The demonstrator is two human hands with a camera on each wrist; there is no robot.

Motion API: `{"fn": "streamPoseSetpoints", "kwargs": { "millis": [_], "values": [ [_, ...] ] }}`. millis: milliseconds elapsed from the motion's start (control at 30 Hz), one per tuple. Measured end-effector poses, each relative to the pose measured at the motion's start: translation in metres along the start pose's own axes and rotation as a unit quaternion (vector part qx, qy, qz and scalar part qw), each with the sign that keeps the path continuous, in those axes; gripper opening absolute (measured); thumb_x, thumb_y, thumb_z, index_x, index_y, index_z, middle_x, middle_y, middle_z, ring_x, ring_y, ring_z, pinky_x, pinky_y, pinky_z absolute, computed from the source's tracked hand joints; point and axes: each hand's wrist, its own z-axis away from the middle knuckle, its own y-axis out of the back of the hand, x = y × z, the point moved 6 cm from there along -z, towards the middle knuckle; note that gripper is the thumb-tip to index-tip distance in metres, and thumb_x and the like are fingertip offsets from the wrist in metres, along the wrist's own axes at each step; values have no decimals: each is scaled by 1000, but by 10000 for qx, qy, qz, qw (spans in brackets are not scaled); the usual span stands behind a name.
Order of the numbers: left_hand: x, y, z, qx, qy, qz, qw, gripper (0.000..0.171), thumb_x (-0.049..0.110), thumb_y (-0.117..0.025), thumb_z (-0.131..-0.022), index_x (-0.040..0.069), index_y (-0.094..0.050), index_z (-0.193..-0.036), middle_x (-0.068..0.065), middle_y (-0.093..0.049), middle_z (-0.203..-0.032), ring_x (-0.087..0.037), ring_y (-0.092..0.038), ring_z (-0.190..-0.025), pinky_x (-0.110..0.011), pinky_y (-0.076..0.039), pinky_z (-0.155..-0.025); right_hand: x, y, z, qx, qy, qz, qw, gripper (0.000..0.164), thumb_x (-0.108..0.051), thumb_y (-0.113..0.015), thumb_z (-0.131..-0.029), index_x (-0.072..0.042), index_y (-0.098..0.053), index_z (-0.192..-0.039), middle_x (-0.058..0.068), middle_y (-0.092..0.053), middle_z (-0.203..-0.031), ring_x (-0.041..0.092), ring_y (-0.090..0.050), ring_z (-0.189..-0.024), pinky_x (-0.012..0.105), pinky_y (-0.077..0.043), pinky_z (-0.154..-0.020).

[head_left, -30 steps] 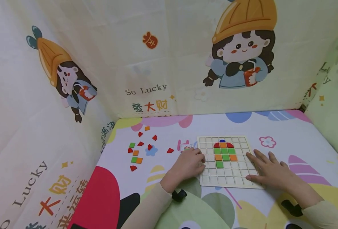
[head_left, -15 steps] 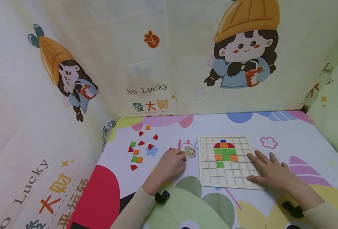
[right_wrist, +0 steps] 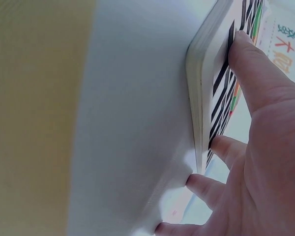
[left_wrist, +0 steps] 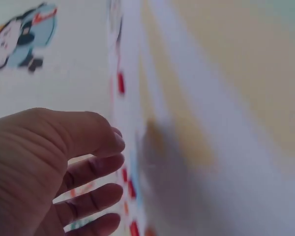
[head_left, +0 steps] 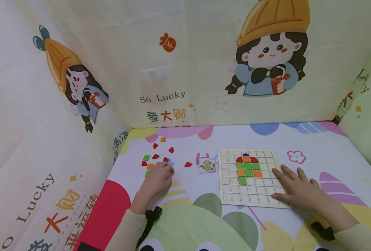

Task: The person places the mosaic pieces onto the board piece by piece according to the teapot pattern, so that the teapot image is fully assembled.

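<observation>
My left hand (head_left: 157, 179) is over the loose tiles at the left of the table, partly covering them. In the left wrist view its thumb (left_wrist: 96, 135) lies close to the index finger, the other fingers are loosely bent, and nothing shows between them. Splayed fingers of my right hand (head_left: 301, 186) rest on the right edge of the white grid board (head_left: 267, 197). Set in the board are several green squares (head_left: 242, 181), orange squares (head_left: 258, 173), two red quarter-circle tiles (head_left: 239, 159) and a blue piece (head_left: 245, 154) at the top.
A small pattern card (head_left: 207, 165) lies left of the board. A lone red quarter-circle tile (head_left: 188, 164) sits beside the card. More red, green and orange tiles (head_left: 171, 150) are scattered further left. Printed cloth (head_left: 204, 104) walls in the table's back and sides.
My left hand has moved left, from the board's left edge past the pattern card to the loose tiles, uncovering the card and the lone red tile. The right hand stays on the board.
</observation>
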Motion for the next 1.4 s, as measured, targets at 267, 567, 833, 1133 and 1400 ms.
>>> {"fn": "streamPoseSetpoints", "kwargs": {
  "millis": [267,567,833,1133,1400],
  "values": [
    [-56,19,15,-227,820,216,9961,23,9,-77,-85,12,-72,-107,-6,-63,-115,-24,-56,-108,-41,-57,-90,-1,0,0,-22,-31,-1,10000,102,-80,-55,-87,-15,-29,-161,28,-26,-164,77,-21,-135,91,-27,-92],
    [-75,22,17,-724,1362,388,9873,41,11,-84,-80,11,-69,-118,-14,-57,-130,-32,-51,-118,-41,-61,-82,0,2,1,6,-35,35,10000,99,-76,-60,-88,-13,-32,-159,29,-27,-163,77,-22,-134,90,-29,-90],
    [-71,13,10,-994,1319,440,9853,32,7,-83,-78,16,-71,-107,-8,-57,-115,-27,-51,-112,-38,-60,-79,0,0,0,8,-24,19,10000,101,-78,-58,-87,-14,-30,-160,29,-27,-163,77,-22,-135,90,-28,-91],
    [-54,5,2,-1017,929,420,9896,31,8,-84,-78,17,-72,-106,-1,-61,-101,-19,-56,-99,-37,-60,-82,0,0,0,46,-13,60,10000,100,-77,-60,-87,-14,-31,-160,29,-27,-163,77,-22,-135,90,-29,-90],
    [-24,-2,-13,-1241,523,574,9892,26,9,-83,-79,15,-72,-102,1,-63,-100,-19,-55,-98,-35,-57,-81,-1,0,1,27,-19,51,10000,99,-75,-61,-88,-13,-31,-159,29,-28,-163,77,-22,-135,90,-29,-90]
  ]
}}
